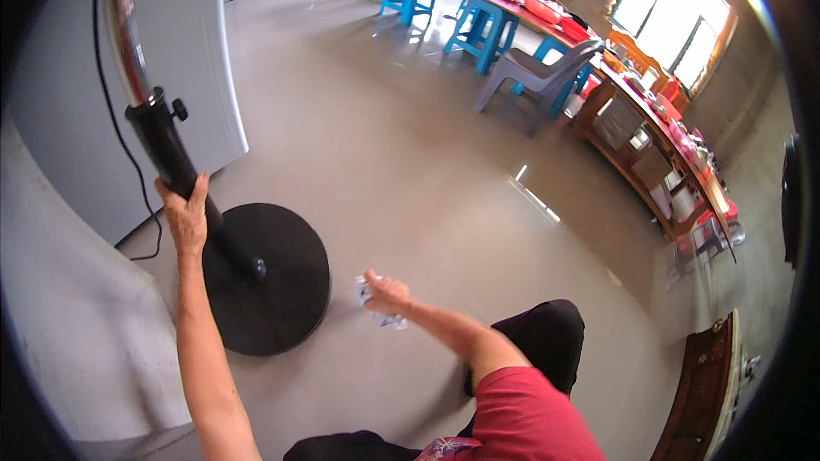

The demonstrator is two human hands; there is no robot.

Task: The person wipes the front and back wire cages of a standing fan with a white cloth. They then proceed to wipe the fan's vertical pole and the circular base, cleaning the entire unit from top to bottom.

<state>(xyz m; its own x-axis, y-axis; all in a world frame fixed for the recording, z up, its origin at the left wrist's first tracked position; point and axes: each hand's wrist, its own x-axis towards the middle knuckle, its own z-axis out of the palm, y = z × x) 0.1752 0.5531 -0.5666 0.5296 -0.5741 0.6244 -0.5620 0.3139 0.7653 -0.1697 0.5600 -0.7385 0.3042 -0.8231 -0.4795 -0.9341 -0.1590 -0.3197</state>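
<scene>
A black upright pole [162, 141] with a round clamp knob [179, 109] rises from a round black base [278, 312] on the floor at the left; it looks like a floor stand. My left hand [185, 212] is closed around the pole's lower black section, above the base. The pole's upper part is shiny metal and runs out of view at the top. My right hand [387, 294] is closed on a crumpled white cloth [393, 321], just right of the base and apart from it. Part of the cloth is hidden under the fingers.
A pale cabinet-like panel [201, 51] stands behind the pole, with a black cord [128, 149] hanging beside it. Farther off are blue stools [480, 34], a grey chair [538, 72] and a long table [521, 13] with basins. A wooden shelf unit [632, 154] lines the right side.
</scene>
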